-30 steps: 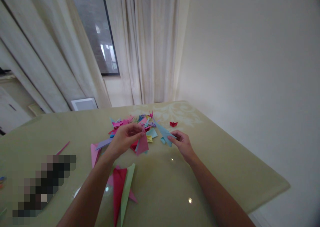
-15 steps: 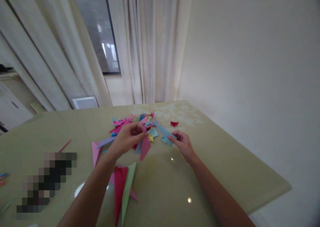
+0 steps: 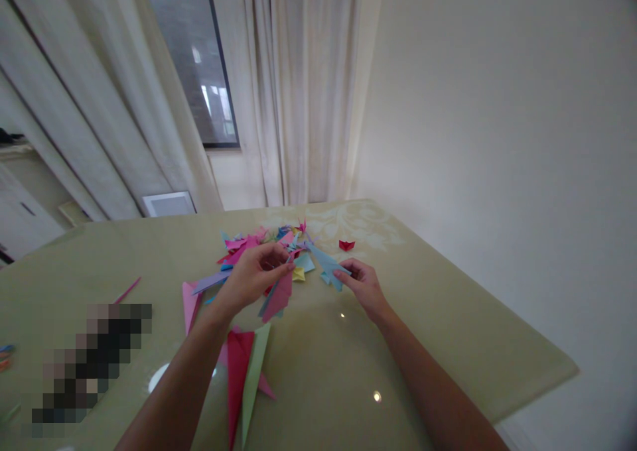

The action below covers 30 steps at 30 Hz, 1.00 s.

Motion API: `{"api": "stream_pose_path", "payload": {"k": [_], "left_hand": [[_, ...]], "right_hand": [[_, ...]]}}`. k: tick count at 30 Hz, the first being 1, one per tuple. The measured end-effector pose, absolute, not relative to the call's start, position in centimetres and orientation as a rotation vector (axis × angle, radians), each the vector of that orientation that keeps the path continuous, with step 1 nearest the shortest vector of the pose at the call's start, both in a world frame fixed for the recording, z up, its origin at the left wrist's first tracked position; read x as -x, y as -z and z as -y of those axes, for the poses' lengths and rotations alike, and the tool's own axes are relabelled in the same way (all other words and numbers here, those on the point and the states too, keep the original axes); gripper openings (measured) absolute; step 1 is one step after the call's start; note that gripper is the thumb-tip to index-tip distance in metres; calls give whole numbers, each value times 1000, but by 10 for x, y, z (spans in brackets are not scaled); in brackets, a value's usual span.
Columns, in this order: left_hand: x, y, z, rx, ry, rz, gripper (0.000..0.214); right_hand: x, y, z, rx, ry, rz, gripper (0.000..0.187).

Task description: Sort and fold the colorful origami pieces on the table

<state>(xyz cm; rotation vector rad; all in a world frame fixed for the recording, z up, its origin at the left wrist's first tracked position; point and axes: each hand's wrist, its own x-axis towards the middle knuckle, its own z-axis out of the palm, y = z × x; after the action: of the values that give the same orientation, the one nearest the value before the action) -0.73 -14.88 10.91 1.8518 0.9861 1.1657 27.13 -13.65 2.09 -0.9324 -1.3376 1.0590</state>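
Note:
My left hand (image 3: 259,272) pinches the top of folded papers, a pink paper plane (image 3: 279,297) with a blue-grey edge showing beside it; they hang point-down above the table. In my right hand (image 3: 364,285), thumb and fingers close on the wide end of a light blue paper plane (image 3: 326,263), whose tip points to the upper left. Behind both hands lies a heap of colourful folded paper (image 3: 243,244). A small yellow folded piece (image 3: 298,274) sits between the hands. My left hand partly hides the heap.
Red (image 3: 239,371) and pale green folded papers (image 3: 256,368) lie by my left forearm. A small red paper boat (image 3: 347,245) rests right of the heap. A pink stick (image 3: 128,289) lies left on the table (image 3: 448,331); a wall borders its right side.
The pink paper plane in my left hand has swung and turned, its lower end moving left. My right hand and the light blue plane are nearly still.

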Motion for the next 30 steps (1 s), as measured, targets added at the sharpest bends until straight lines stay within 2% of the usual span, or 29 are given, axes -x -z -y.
{"api": "stream_pose_path", "payload": {"k": [21,30], "left_hand": [[6,-115,153,-1889,-1109,-1072,39],[4,-135,166,-1578,-1219,-925,40]], "right_hand": [[-272,-21,136,944,-1021,1327,37],[-270,-24,138,931,-932,1321,32]]}}
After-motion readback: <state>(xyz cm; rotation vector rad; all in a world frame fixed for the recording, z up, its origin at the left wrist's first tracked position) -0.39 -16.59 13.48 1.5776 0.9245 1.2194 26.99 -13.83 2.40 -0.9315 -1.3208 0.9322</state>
